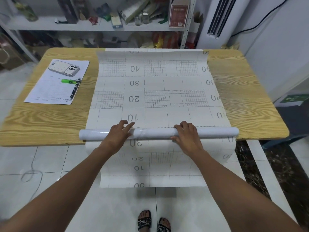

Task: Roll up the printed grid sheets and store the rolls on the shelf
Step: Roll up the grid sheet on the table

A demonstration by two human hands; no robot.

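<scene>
So that winding might run even, the roll [153, 133] was held square at the near edge of the worktop [50, 123], left hand [119, 133] pressed open upon it, right hand [186, 133] curled around it.

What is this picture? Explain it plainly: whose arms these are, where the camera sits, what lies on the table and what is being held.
There is no machine here. A person works with bare hands, and the one camera sits on their head, looking forward and down, so the arms reach in from the bottom. On the wooden table lies a white grid sheet printed with numbers. A glossy roll lies across its near end. The left hand rests on the roll with fingers stretched forward. The right hand curls its fingers over it, thumb underneath. More gridded sheet hangs over the table's near edge. To the left lies a printed form with a green highlighter and a pen. Behind stands a cluttered shelf.
</scene>
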